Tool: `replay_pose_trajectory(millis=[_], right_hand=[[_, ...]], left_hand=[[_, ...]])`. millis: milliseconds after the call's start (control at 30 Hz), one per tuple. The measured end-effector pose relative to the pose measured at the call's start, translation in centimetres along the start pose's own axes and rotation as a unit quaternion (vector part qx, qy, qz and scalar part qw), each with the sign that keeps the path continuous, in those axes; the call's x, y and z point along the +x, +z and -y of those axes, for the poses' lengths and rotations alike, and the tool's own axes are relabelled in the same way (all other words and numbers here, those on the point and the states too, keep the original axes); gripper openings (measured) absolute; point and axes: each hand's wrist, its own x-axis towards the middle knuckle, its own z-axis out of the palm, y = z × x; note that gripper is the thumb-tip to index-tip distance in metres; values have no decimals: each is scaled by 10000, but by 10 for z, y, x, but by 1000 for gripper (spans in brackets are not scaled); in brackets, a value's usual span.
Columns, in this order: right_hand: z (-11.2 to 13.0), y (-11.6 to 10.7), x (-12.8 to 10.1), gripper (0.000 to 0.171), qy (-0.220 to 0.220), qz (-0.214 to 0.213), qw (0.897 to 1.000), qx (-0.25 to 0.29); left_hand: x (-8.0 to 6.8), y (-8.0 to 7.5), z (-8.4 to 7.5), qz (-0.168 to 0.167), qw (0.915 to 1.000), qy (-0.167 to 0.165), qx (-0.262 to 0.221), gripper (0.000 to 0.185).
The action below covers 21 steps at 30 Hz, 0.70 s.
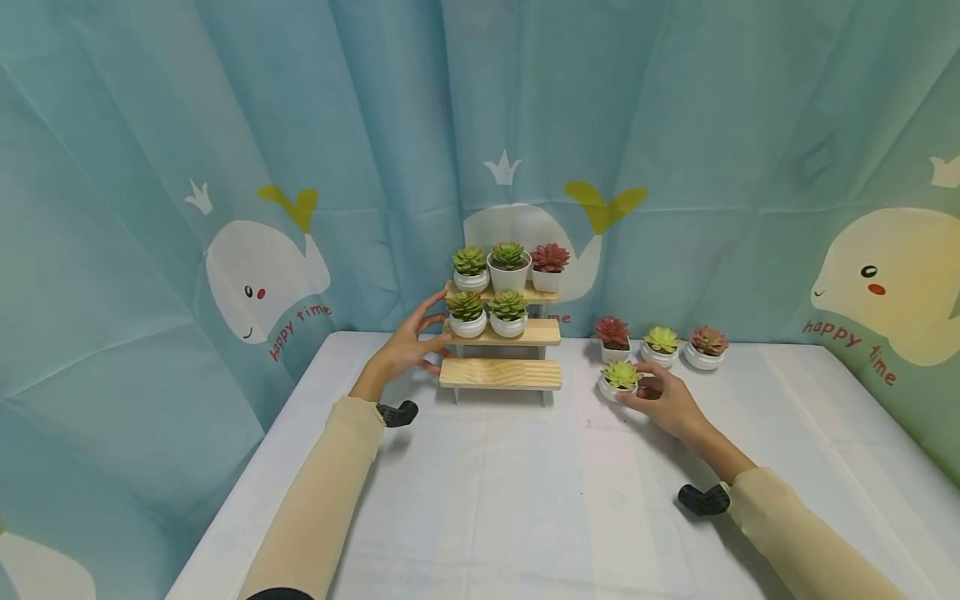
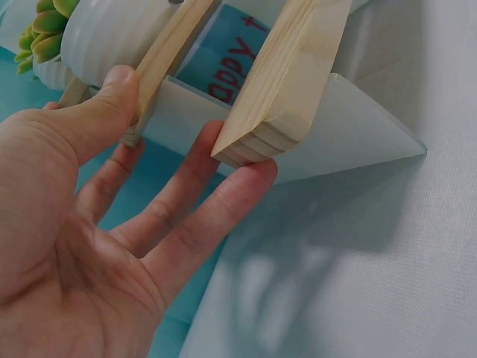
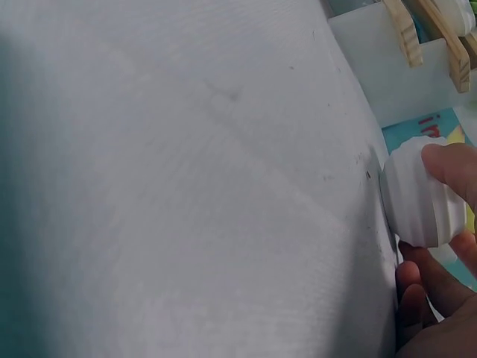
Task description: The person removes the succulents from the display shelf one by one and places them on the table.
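Observation:
A three-step wooden display stand (image 1: pixel 500 374) with white side panels stands at the back middle. In the head view my left hand (image 1: pixel 408 346) is at its left side. The left wrist view shows that hand's fingers spread, with fingertips against the end of a wooden step (image 2: pixel 279 97) and the thumb at the step above. My right hand (image 1: pixel 667 404), right of the stand, pinches a potted succulent (image 1: pixel 620 377), yellow-green in a round white pot. In the right wrist view thumb and fingers are around the ribbed white pot (image 3: pixel 417 194), low over the cloth.
Three potted succulents stand on the top step and two green ones (image 1: pixel 508 312) on the middle step. Behind my right hand are a red succulent (image 1: pixel 615 337), a yellow-green one (image 1: pixel 661 346) and a reddish one (image 1: pixel 707 347). A blue whale-print curtain (image 1: pixel 405 125) hangs behind the white-covered table (image 1: pixel 517 500).

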Motion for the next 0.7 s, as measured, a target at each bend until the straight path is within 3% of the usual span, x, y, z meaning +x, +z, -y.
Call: replay_pose_trajectory(millis=[267,533,700], right_hand=[[3,-1,-1,68,91,119,9999,-4],[9,-10,0,79,199,603,9980,-75],[13,-22,-2,80,3,900,9959,-27]], left_hand=[[-1,0,0,53,10000,41,-51,82],[-3,1,-1,35,10000,7,-14,81],[-3,1,-2,51,10000,43,-19,81]])
